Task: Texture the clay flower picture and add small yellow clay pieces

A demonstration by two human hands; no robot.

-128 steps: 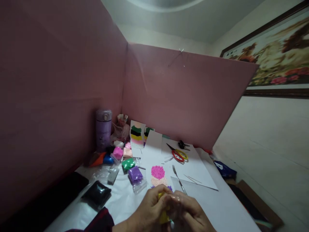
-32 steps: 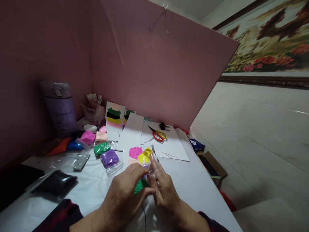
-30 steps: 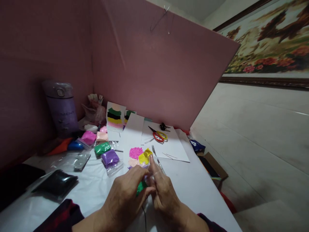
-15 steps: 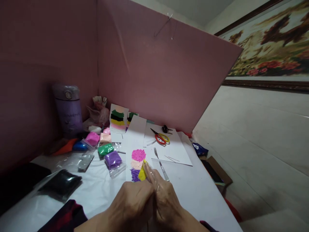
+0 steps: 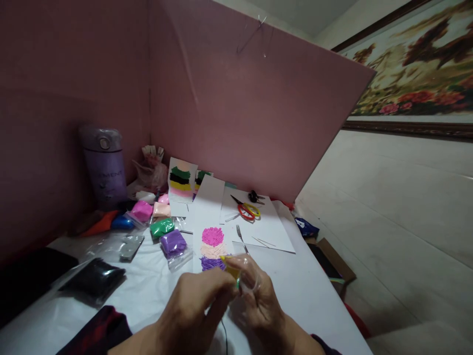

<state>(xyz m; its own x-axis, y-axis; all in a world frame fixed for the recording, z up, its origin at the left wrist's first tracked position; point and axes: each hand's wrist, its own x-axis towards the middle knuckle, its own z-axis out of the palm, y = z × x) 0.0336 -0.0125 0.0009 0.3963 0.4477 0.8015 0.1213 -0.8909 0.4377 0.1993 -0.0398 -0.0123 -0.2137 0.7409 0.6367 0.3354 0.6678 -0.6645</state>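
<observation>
My left hand (image 5: 195, 308) and my right hand (image 5: 258, 301) meet low in the middle, fingers pinched together. Between them is a clear plastic bag of yellow clay (image 5: 233, 271), held by both. Just beyond the fingers lies a white card (image 5: 207, 207) bearing bands of pink, peach and purple clay (image 5: 212, 248). A metal fork (image 5: 242, 238) lies right of that card.
Bags of purple (image 5: 173, 243), green (image 5: 161, 227), pink (image 5: 142, 211) and black clay (image 5: 94, 281) lie at left beside a purple flask (image 5: 104, 167). Red-and-yellow scissors (image 5: 247, 210) rest on white paper. Pink boards (image 5: 254, 118) wall the table; a cardboard box (image 5: 330, 256) sits off its right edge.
The hands have come down from the card toward me with the yellow clay bag, which showed more fully a second ago. The pink, peach and purple bands are now uncovered.
</observation>
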